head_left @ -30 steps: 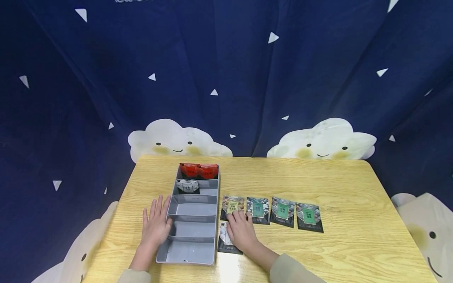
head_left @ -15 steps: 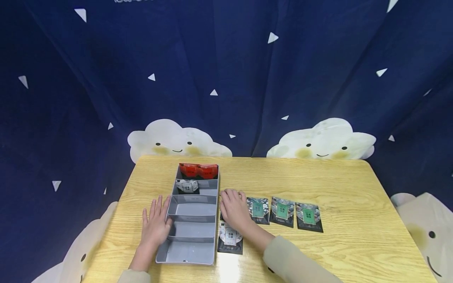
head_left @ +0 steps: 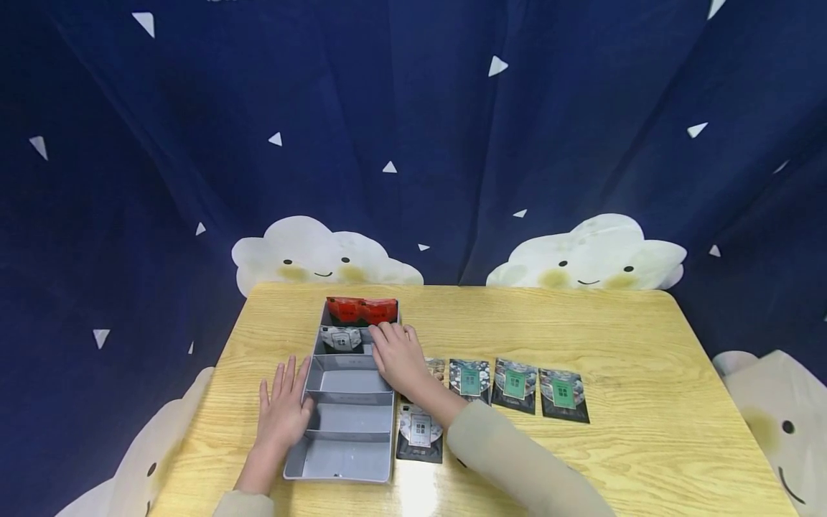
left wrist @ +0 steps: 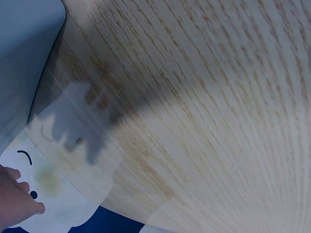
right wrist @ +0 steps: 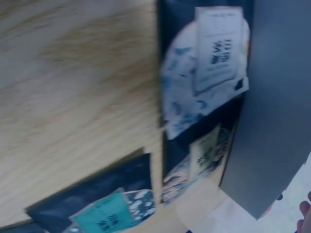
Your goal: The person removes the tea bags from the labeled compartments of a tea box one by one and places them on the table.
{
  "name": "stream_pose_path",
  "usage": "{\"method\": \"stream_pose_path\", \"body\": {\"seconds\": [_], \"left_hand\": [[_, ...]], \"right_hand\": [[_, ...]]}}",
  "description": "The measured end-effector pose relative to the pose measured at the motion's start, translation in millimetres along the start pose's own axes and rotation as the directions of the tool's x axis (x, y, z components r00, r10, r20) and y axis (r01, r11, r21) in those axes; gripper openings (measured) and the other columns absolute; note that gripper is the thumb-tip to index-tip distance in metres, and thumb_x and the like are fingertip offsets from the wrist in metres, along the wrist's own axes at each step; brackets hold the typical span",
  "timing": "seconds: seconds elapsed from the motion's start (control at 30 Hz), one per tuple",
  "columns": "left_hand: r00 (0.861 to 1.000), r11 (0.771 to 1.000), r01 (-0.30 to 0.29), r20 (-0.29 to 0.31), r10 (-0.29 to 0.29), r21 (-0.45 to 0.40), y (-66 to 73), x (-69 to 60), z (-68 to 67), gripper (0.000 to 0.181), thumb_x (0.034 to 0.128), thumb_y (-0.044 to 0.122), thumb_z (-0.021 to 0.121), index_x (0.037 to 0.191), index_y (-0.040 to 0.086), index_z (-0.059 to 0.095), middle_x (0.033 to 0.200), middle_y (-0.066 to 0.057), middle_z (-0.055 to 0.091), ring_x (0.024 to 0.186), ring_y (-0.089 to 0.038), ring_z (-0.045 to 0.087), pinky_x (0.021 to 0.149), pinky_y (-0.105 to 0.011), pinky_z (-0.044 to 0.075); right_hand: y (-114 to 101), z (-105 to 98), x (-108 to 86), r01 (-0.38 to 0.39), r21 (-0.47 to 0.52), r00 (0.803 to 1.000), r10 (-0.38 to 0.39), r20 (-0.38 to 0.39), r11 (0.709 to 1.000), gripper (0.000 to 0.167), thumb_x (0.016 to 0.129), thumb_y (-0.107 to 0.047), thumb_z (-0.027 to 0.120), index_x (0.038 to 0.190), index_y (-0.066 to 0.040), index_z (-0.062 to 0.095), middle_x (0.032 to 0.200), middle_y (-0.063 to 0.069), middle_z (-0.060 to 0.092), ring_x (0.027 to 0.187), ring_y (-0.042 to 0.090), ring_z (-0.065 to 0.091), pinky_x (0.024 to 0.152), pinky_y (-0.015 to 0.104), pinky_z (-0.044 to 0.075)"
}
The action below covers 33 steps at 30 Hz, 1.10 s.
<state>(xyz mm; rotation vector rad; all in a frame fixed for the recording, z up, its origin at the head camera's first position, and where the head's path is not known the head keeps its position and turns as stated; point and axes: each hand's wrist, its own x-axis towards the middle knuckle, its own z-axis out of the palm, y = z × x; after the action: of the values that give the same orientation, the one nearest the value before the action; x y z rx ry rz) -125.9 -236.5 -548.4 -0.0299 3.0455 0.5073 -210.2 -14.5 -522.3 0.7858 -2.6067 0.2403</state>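
Observation:
In the head view, a long grey divided box [head_left: 349,459] stands on the table. My left hand [head_left: 284,413] lies along its left side with fingers spread, touching the wall. My right hand [head_left: 400,359] is over the right wall, its fingertips at the right part of the second compartment from the back. Nothing shows in its fingers, though their undersides are hidden. A white-and-black sachet [head_left: 341,339] stands in that compartment's left part. Two red sachets [head_left: 362,311] fill the rearmost compartment. A white-labelled sachet [head_left: 420,434] and a yellow-labelled sachet [right wrist: 204,150] lie beside the box.
Three green-labelled sachets, one with white flowers [head_left: 470,379], a middle one [head_left: 515,385] and a right one [head_left: 564,395], lie in a row right of the box. A dark blue curtain [head_left: 439,143] with clouds hangs behind the wooden table [head_left: 646,459].
My right hand has moved from the white-labelled sachet, over the yellow-labelled one, up and left to the box's second compartment. Both sachets still lie on the table. My left hand has stayed put.

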Motion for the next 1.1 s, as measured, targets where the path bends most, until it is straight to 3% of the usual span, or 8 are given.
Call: {"method": "stream_pose_path", "body": {"seconds": [0.13, 0.4, 0.63, 1.1], "left_hand": [[1.0, 1.0, 0.0, 0.003, 0.0, 0.0, 0.1, 0.0, 0.5, 0.067, 0.0878, 0.017, 0.046, 0.147, 0.014, 0.016, 0.151, -0.019, 0.009, 0.138, -0.038, 0.002, 0.107, -0.059, -0.003], [1.0, 1.0, 0.0, -0.008, 0.0, 0.002, 0.4, 0.7, -1.0, 0.066, 0.0873, 0.017, 0.047, 0.147, 0.012, 0.018, 0.151, -0.019, 0.01, 0.137, -0.04, 0.006, 0.107, -0.059, -0.002], [1.0, 1.0, 0.004, -0.006, -0.004, -0.001, 1.1, -0.2, -1.8, 0.066, 0.0871, 0.017, 0.047, 0.147, 0.013, 0.018, 0.151, -0.019, 0.01, 0.137, -0.039, 0.005, 0.107, -0.059, -0.002], [1.0, 1.0, 0.01, 0.01, -0.01, -0.001, 0.3, 1.3, -2.9, 0.066, 0.0875, 0.018, 0.045, 0.147, 0.012, 0.017, 0.151, -0.019, 0.009, 0.137, -0.039, 0.004, 0.107, -0.059, -0.003]], "right_hand": [[-5, 3, 10.7, 0.017, -0.024, 1.0, -0.017, 0.027, 1.0, 0.032, 0.09, -0.028, 0.054, 0.121, -0.02, 0.051, 0.109, -0.003, 0.054, 0.1, 0.015, 0.049, 0.088, 0.035, 0.038], [-16, 3, 31.2, 0.037, 0.01, 0.988, -0.039, 0.152, 0.999, 0.039, 0.091, -0.032, 0.053, 0.129, -0.022, 0.047, 0.119, -0.005, 0.052, 0.108, 0.014, 0.047, 0.092, 0.038, 0.036], [-25, 4, 41.5, 0.014, 0.025, 0.966, -0.02, 0.256, 1.0, 0.041, 0.093, -0.033, 0.049, 0.133, -0.024, 0.043, 0.128, -0.006, 0.047, 0.117, 0.014, 0.041, 0.095, 0.04, 0.034], [-32, 11, 47.7, -0.058, 0.084, 0.921, 0.021, 0.388, 0.995, 0.042, 0.095, -0.03, 0.048, 0.136, -0.023, 0.042, 0.132, -0.007, 0.045, 0.121, 0.014, 0.039, 0.1, 0.043, 0.031]]}}
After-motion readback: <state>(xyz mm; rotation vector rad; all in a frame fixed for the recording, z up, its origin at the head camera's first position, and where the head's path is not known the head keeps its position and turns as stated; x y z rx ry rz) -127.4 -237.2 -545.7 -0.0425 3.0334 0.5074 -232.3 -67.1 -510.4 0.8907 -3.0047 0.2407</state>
